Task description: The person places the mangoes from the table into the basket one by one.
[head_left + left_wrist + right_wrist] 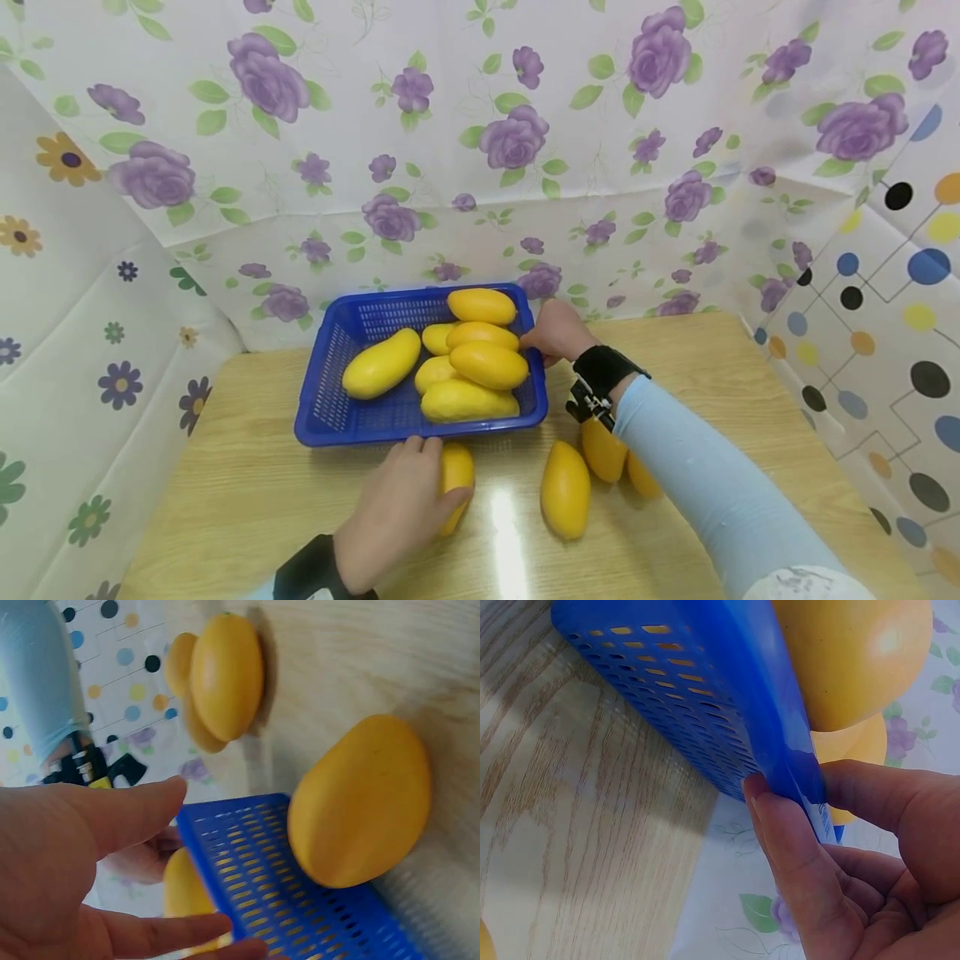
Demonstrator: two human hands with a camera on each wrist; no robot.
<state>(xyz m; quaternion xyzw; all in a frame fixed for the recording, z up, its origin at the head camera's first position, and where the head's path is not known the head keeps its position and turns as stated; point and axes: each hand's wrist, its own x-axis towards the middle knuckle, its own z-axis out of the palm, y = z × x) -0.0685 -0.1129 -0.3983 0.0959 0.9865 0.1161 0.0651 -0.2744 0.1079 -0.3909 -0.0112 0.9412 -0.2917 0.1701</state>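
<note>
A blue plastic basket (392, 410) with perforated sides holds several yellow mangoes (478, 364), most heaped at its right end. My right hand (558, 331) grips the basket's right rim; in the right wrist view the thumb (870, 791) is on the inner side and the fingers (791, 840) are outside. My left hand (393, 504) is in front of the basket, beside a mango (456, 475) on the table. In the left wrist view that mango (364, 802) shows past the spread thumb and fingers (161, 934), which are not curled round it.
On the wooden table (240, 467), a mango (566, 492) lies front right, with another mango (602, 450) and one more partly hidden by the right sleeve (712, 475). A flowered cloth (450, 167) rises behind the basket, and patterned cloths stand at both sides.
</note>
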